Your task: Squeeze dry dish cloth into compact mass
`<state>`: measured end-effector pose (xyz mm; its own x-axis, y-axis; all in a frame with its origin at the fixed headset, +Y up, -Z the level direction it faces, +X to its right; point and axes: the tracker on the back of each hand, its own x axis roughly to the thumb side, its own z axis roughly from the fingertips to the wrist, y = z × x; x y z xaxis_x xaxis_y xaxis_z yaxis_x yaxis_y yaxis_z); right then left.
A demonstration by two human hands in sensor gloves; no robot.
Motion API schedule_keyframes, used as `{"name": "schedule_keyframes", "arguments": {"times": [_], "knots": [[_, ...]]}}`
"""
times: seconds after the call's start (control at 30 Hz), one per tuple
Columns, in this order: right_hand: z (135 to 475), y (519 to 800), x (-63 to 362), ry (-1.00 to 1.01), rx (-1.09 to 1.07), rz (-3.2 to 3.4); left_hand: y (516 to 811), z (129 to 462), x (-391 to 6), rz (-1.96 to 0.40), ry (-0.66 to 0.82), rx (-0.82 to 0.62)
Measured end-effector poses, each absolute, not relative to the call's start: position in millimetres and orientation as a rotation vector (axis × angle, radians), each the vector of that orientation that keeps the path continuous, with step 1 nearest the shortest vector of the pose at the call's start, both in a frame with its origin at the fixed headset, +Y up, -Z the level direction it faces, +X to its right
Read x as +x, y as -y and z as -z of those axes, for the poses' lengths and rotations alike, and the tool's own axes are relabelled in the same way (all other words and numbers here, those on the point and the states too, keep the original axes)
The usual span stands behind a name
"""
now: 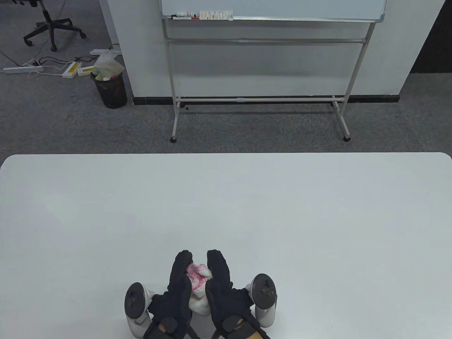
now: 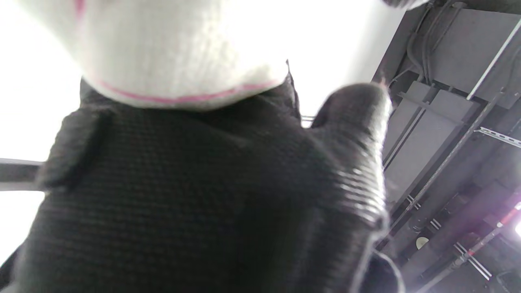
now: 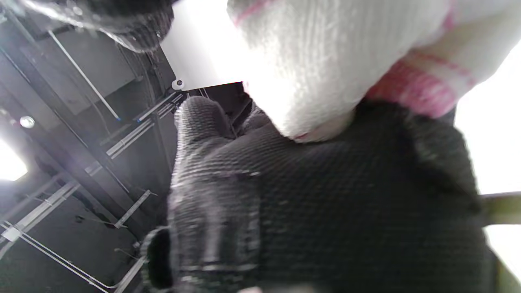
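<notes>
A white dish cloth with pink pattern is bunched up between my two gloved hands near the table's front edge. My left hand presses against its left side and my right hand against its right side, fingers pointing away from me. In the left wrist view the cloth lies against my palm. In the right wrist view the cloth rests on my palm. Most of the cloth is hidden between the hands.
The white table stretches wide ahead and to both sides. Beyond its far edge stand a whiteboard on a frame and a black waste bin on the carpet.
</notes>
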<state>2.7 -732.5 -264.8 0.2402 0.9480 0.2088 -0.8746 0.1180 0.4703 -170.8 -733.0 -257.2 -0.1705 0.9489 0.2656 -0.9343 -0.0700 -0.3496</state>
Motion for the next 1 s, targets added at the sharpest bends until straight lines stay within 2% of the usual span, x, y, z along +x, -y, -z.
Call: {"name": "schedule_keyframes", "arguments": {"times": [0.27,0.37,0.5,0.53,0.63,1.0], "knots": [[263,728,3,-0.158,0.604,-1.316,732,256,-168,-1.584,0.532,-0.013],[262,730,2,-0.175,0.604,-1.331,732,255,-166,-1.579,0.55,-0.026],[251,733,-14,-0.319,0.708,-1.363,729,245,-151,-1.566,0.668,-0.14],[252,733,-13,-0.285,0.712,-1.38,728,246,-154,-1.556,0.645,-0.099],[253,730,-14,-0.292,0.706,-1.354,727,247,-153,-1.578,0.682,-0.132],[258,734,-8,-0.334,0.61,-1.375,727,247,-154,-1.572,0.659,-0.085]]}}
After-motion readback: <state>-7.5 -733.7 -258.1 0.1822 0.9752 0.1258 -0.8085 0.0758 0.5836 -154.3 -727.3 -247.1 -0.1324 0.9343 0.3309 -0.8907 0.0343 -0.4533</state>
